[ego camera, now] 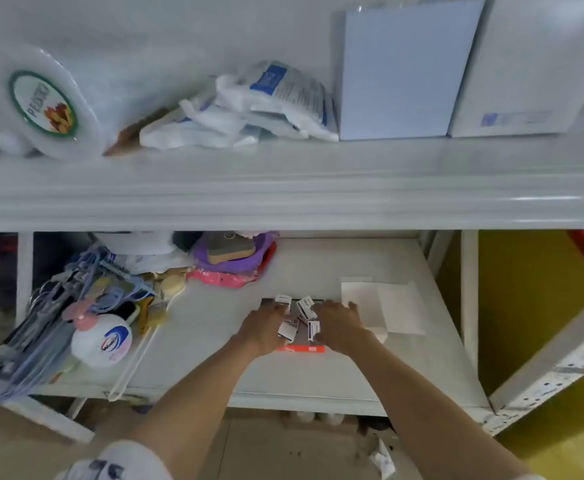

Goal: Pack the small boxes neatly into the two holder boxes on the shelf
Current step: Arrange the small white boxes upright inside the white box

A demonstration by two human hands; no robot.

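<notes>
Several small white boxes point(305, 305) with dark print lie jumbled in a dark holder box with an orange front edge point(301, 348) on the lower shelf point(214, 341). My left hand point(264, 327) rests over the left part of that holder, its fingers on one small box point(288, 330). On the right part sits my right hand point(339, 325), its fingers touching another small box point(313, 330). A white holder box point(380, 306) lies just right of my right hand. The holder's floor is mostly hidden by my hands.
Left of the hands lie a white bottle with a pink pump point(102, 339), a heap of hangers point(58, 306) and a purple and pink bundle point(238, 261). The upper shelf point(283, 195) carries plastic bags and two white cartons. A shelf post point(469, 306) stands at the right.
</notes>
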